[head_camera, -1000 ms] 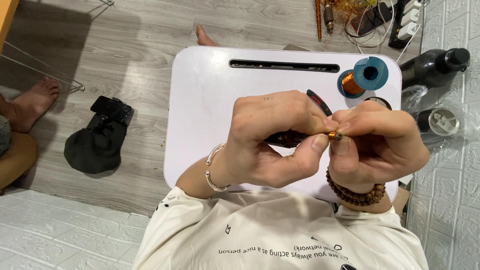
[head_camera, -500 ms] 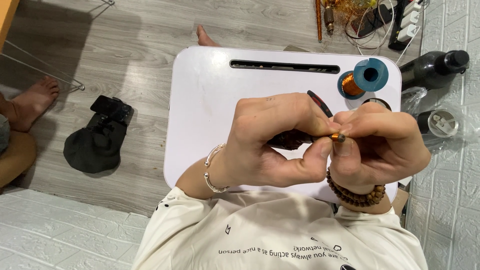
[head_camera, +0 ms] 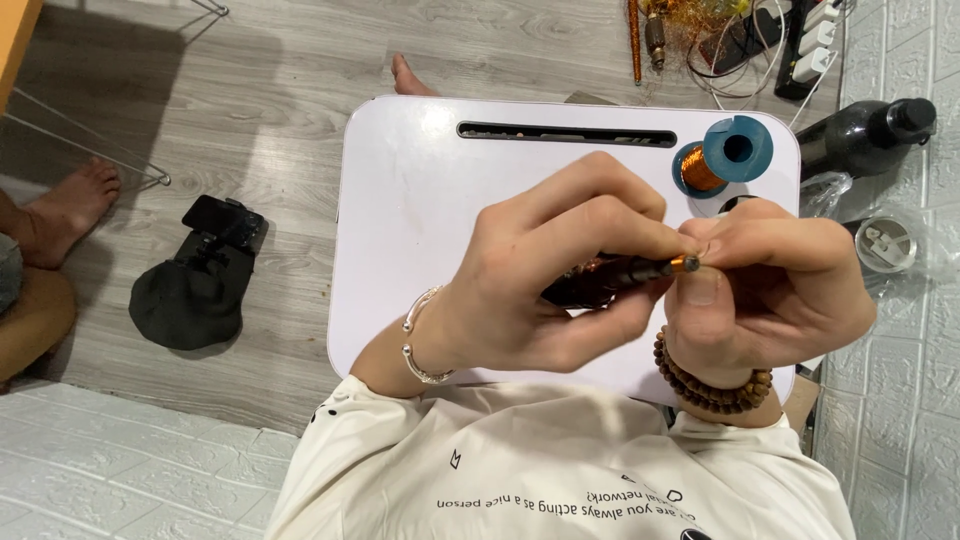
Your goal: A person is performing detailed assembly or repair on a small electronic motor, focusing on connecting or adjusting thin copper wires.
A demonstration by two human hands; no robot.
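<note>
My left hand (head_camera: 545,280) grips a dark rod-shaped piece (head_camera: 610,275) wound with thin copper wire, held above a white lap table (head_camera: 410,200). Its orange tip (head_camera: 686,264) points right, where the thumb and fingers of my right hand (head_camera: 765,290) pinch it. A silver bangle is on my left wrist and a brown bead bracelet on my right. A blue spool of copper wire (head_camera: 722,158) stands at the table's far right corner, beyond my hands.
A dark bottle (head_camera: 865,135) and a clear bag with a small round lid (head_camera: 885,243) lie right of the table. A black cloth and phone (head_camera: 200,275) lie on the wooden floor at left, near another person's bare foot (head_camera: 60,210). Cables and a power strip (head_camera: 790,35) sit at the top.
My hands have stayed together over the table; my right fingers have shifted slightly around the orange tip. Nothing else has moved.
</note>
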